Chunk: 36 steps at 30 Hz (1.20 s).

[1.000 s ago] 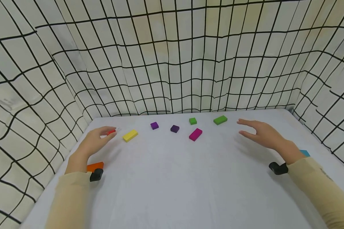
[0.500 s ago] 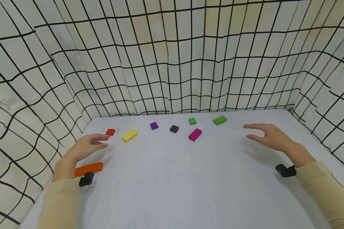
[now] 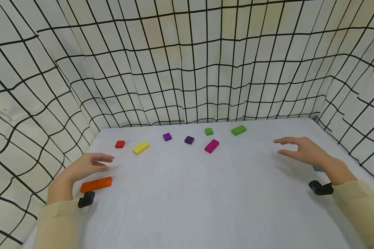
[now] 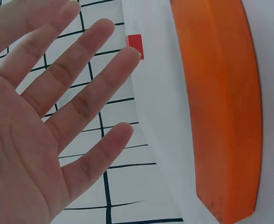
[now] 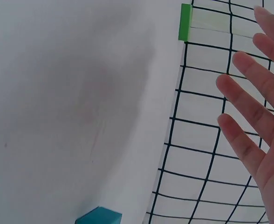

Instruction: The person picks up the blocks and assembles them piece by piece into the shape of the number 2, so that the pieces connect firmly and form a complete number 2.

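My left hand (image 3: 82,166) hovers at the left of the white table, fingers spread and holding nothing. An orange block (image 3: 96,184), long and bar-shaped, lies just below it and looks large in the left wrist view (image 4: 223,112). Beyond the fingertips sits a small red block (image 3: 119,144). On the other side, my right hand (image 3: 308,152) is held over the table with relaxed fingers and an empty palm. Partly hidden behind its wrist is a teal block (image 3: 318,168), whose end shows at the bottom of the right wrist view.
Along the far part of the table (image 3: 187,200) lie a yellow block (image 3: 141,147), a purple block (image 3: 167,137), a dark purple block (image 3: 189,140), a magenta block (image 3: 212,146), a small green cube (image 3: 209,131) and a longer green block (image 3: 238,130). Black netting (image 3: 205,65) encloses back and sides.
Both hands have drawn back toward the person and outward. The left hand has moved away from the red block, uncovering it and the orange block. The blocks stay in place.
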Tool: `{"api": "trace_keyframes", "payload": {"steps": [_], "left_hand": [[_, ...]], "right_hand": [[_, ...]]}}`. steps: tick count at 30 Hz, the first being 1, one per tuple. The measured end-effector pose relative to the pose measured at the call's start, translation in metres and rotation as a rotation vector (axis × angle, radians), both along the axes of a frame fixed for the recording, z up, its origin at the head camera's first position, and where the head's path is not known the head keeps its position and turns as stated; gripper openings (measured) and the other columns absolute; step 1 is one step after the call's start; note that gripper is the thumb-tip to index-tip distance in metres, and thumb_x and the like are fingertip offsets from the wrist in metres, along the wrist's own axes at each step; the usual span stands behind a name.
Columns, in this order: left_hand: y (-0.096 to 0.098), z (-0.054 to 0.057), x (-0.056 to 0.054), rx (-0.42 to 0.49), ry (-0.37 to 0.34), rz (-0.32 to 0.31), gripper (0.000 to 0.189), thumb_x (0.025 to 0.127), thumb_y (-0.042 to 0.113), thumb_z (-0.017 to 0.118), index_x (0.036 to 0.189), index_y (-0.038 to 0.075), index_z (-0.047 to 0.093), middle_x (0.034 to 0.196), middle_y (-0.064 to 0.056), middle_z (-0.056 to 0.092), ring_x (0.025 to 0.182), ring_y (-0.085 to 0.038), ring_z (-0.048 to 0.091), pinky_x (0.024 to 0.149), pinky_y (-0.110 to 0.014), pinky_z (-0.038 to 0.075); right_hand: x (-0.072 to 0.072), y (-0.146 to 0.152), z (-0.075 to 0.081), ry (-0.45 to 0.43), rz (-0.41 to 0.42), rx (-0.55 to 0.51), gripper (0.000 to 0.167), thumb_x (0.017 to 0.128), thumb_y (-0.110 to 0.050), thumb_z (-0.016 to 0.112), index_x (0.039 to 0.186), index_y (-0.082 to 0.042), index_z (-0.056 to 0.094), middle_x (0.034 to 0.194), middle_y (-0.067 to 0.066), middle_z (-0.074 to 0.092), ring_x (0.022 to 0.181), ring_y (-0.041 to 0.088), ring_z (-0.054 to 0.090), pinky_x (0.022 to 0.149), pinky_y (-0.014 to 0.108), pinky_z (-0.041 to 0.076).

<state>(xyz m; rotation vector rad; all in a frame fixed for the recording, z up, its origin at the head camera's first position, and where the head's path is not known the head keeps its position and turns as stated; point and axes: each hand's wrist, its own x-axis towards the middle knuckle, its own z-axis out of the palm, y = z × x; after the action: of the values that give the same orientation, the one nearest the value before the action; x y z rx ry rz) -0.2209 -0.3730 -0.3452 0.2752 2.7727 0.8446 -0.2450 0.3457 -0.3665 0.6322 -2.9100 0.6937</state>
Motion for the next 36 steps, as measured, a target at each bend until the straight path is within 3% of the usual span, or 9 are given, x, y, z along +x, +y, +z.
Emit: {"api": "trace_keyframes", "payload": {"steps": [12,18,24,27,29,31,33,36], "left_hand": [[-0.009,0.000,0.006,-0.012,-0.027,-0.015,0.049,0.098,0.014,0.069,0.141,-0.006,0.055,0.135,-0.026,0.060,0.115,-0.042,0.062,0.093,-0.057,0.053],[-0.012,-0.001,0.009,-0.057,-0.083,0.004,0.043,0.096,0.012,0.068,0.137,-0.002,0.061,0.133,-0.025,0.061,0.114,-0.041,0.062,0.091,-0.058,0.053],[-0.015,-0.005,0.010,-0.058,-0.113,0.005,0.046,0.095,0.016,0.071,0.137,0.000,0.062,0.134,-0.024,0.061,0.118,-0.044,0.058,0.092,-0.063,0.048],[-0.018,-0.006,0.011,-0.052,-0.122,0.001,0.048,0.094,0.017,0.072,0.138,0.001,0.062,0.136,-0.023,0.060,0.120,-0.044,0.057,0.093,-0.064,0.047],[-0.019,-0.006,0.011,-0.052,-0.126,-0.001,0.049,0.093,0.018,0.072,0.138,0.001,0.062,0.136,-0.023,0.060,0.120,-0.044,0.056,0.093,-0.064,0.047],[-0.020,-0.007,0.011,-0.054,-0.132,0.001,0.049,0.093,0.018,0.073,0.138,0.001,0.062,0.136,-0.024,0.060,0.119,-0.044,0.056,0.093,-0.063,0.048],[-0.020,-0.008,0.012,-0.053,-0.136,0.002,0.050,0.092,0.017,0.074,0.138,0.001,0.062,0.135,-0.023,0.060,0.119,-0.044,0.056,0.092,-0.062,0.048],[-0.021,-0.010,0.012,-0.050,-0.141,0.004,0.050,0.091,0.016,0.075,0.137,0.000,0.062,0.133,-0.023,0.060,0.117,-0.043,0.057,0.092,-0.059,0.050]], "right_hand": [[0.010,0.033,0.004,-0.107,-0.054,-0.008,0.048,0.098,-0.030,0.071,0.138,-0.005,0.063,0.131,0.024,0.064,0.125,0.048,0.053,0.099,0.070,0.041],[0.012,0.052,-0.001,-0.106,-0.063,0.025,0.045,0.097,-0.027,0.073,0.135,-0.004,0.066,0.130,0.020,0.066,0.120,0.042,0.059,0.099,0.058,0.046],[0.015,0.069,-0.007,-0.150,-0.067,0.033,0.047,0.095,-0.027,0.075,0.134,-0.002,0.066,0.129,0.022,0.066,0.117,0.045,0.061,0.095,0.063,0.048],[0.017,0.077,-0.010,-0.147,-0.064,0.041,0.047,0.093,-0.027,0.077,0.133,-0.002,0.067,0.128,0.020,0.067,0.111,0.019,0.066,0.092,0.045,0.054],[0.017,0.082,-0.012,-0.148,-0.061,0.046,0.048,0.092,-0.026,0.079,0.132,-0.002,0.067,0.128,0.018,0.067,0.105,-0.001,0.062,0.087,0.031,0.053],[0.017,0.086,-0.014,-0.160,-0.060,0.048,0.050,0.091,-0.026,0.080,0.132,-0.001,0.067,0.129,0.018,0.067,0.101,-0.010,0.056,0.084,0.025,0.052],[0.018,0.088,-0.016,-0.178,-0.059,0.048,0.053,0.090,-0.027,0.081,0.133,0.000,0.066,0.131,0.021,0.065,0.105,-0.001,0.061,0.086,0.032,0.054],[0.019,0.090,-0.018,-0.207,-0.062,0.056,0.056,0.089,-0.027,0.081,0.134,0.003,0.064,0.132,0.025,0.063,0.113,0.030,0.065,0.089,0.051,0.055]]}}
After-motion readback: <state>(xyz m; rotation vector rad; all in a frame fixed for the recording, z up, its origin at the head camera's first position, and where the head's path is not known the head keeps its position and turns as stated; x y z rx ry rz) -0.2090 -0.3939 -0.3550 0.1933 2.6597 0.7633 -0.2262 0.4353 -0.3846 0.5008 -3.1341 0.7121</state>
